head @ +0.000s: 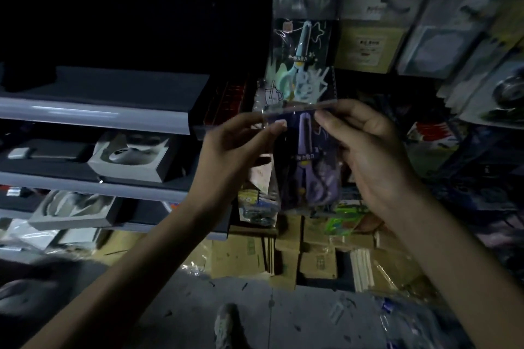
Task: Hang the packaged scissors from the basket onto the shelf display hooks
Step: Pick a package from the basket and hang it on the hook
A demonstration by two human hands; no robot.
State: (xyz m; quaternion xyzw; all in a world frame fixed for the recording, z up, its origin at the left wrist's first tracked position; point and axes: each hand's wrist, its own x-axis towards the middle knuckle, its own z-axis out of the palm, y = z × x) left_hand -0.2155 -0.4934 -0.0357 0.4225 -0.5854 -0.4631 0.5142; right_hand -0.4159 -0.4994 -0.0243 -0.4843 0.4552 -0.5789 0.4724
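Dim aisle. Both hands raised in front of the display. Left hand (238, 144) pinches the top left edge of a purple packaged scissors (309, 167), thumb and forefinger closed on the clear header. Right hand (377, 150) pinches the top right edge, other fingers curled behind. The pack hangs upright between them, its top just under a mint-green scissors pack (303, 59) already on the display. Grey shelves (93, 116) to the left; cardboard boxes (312, 258) on the floor below.
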